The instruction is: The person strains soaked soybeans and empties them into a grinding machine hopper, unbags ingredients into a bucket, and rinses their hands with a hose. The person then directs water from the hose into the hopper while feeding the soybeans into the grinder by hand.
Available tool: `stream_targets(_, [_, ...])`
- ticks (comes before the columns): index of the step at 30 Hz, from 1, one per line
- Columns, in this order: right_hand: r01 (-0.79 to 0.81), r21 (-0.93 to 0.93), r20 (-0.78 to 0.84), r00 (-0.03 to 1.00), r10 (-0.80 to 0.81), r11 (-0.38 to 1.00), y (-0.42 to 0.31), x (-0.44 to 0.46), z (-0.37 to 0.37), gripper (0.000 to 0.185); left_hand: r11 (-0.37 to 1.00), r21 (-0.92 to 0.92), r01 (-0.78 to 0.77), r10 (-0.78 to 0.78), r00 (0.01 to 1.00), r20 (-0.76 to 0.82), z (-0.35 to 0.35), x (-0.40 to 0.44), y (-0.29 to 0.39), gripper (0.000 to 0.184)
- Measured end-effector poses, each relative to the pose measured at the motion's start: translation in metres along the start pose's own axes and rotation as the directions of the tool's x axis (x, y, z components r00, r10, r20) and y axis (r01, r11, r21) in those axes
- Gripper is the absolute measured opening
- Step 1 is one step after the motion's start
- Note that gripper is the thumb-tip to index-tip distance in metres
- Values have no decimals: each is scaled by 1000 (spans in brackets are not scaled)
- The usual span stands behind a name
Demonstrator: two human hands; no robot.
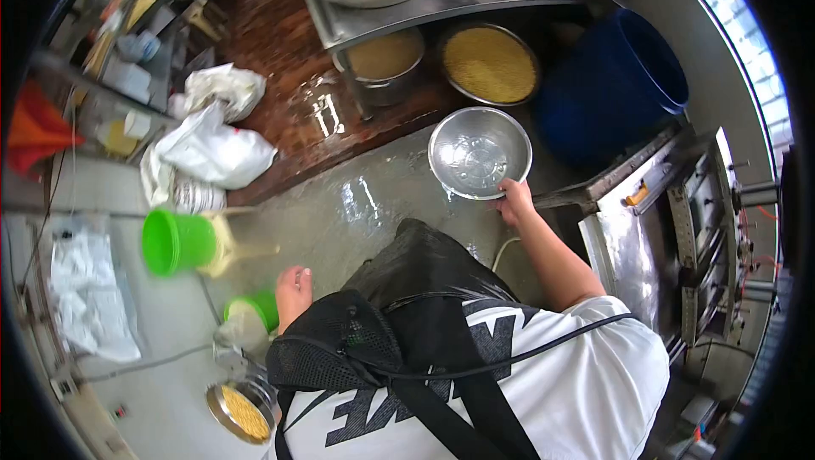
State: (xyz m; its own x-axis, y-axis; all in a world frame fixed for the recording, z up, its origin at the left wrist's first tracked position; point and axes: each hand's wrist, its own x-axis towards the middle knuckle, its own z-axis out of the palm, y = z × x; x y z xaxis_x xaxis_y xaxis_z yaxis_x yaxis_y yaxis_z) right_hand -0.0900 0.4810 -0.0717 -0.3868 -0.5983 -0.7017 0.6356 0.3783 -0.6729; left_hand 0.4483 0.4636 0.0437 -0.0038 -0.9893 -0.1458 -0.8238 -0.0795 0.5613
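Observation:
My right hand [514,202] grips the near rim of a round metal bowl [480,153], with the thumb over the edge. The bowl's shiny inside faces up and shows no solid contents. Just beyond it, a wide metal basin [490,64] of yellow grain stands under the steel table. My left hand [295,288] hangs beside my body near a green container [265,309]; it touches nothing that I can see, and its fingers look loosely curled and partly blurred.
A steel table [356,25] stands ahead, with a pot [386,61] below it. A blue barrel [611,86] and metal machinery [637,231] are at the right. White sacks [221,150], a green bucket [174,242] and a pan of yellow pieces [244,413] lie left. The floor [340,205] looks wet.

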Motion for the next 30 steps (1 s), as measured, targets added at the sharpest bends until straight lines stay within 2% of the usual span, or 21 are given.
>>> stream_targets(2, [38,94,-119,993,-26,995,-5,11,-22,65,998,39,-44,39,992,119,18,35,21,35])
stream_targets(3, [46,107,-142,989,-31,993,-6,18,-31,65,997,37,-64,58,989,138,28,55,26,35])
stream_targets(5, [45,118,-154,988,-26,992,-8,29,-39,66,997,64,-47,26,953,302,45,99,30,37])
stream_targets(9, [-13,174,-241,969,55,985,-4,39,-37,65,995,61,-78,47,913,405,68,186,59,39])
stream_targets(11, [-45,189,-315,943,104,981,6,53,-43,64,990,140,-12,-64,851,521,94,240,51,41])
stream_targets(12, [-84,194,-372,915,153,977,3,59,-40,63,989,142,-30,-51,845,533,103,266,59,41])
stream_targets(14, [-97,157,-411,898,154,983,-12,70,-44,63,927,295,-233,60,867,495,131,312,81,48])
stream_targets(15, [-119,115,-439,885,158,986,-25,72,-43,62,925,289,-246,71,861,504,143,336,100,48])
stream_targets(16, [-131,111,-468,867,168,985,-40,70,-39,62,897,257,-360,183,831,525,154,360,123,53])
stream_targets(17, [-128,118,-476,863,169,985,-53,80,-41,62,855,221,-469,291,788,543,169,387,147,59])
stream_targets(19, [-54,50,-513,856,72,997,-70,103,-45,60,784,124,-608,429,675,601,192,446,212,65])
stream_targets(21, [8,82,-545,838,38,997,-82,125,-54,65,665,61,-745,589,573,569,221,487,276,68])
stream_targets(23, [38,64,-521,854,1,997,-96,147,-68,68,550,53,-833,676,481,559,250,519,334,69])
stream_targets(25, [-14,30,-547,836,28,999,-113,171,-68,72,458,49,-888,738,411,535,274,545,389,73])
stream_targets(27, [-81,-15,-556,829,59,997,-119,212,-83,76,462,115,-879,692,439,573,299,564,436,76])
stream_targets(29, [-167,-225,-583,812,5,960,-100,275,-115,84,453,205,-868,630,474,616,332,584,484,82])
stream_targets(30, [-300,-337,-584,810,52,893,-111,299,-119,87,445,272,-853,612,511,603,350,596,500,86])
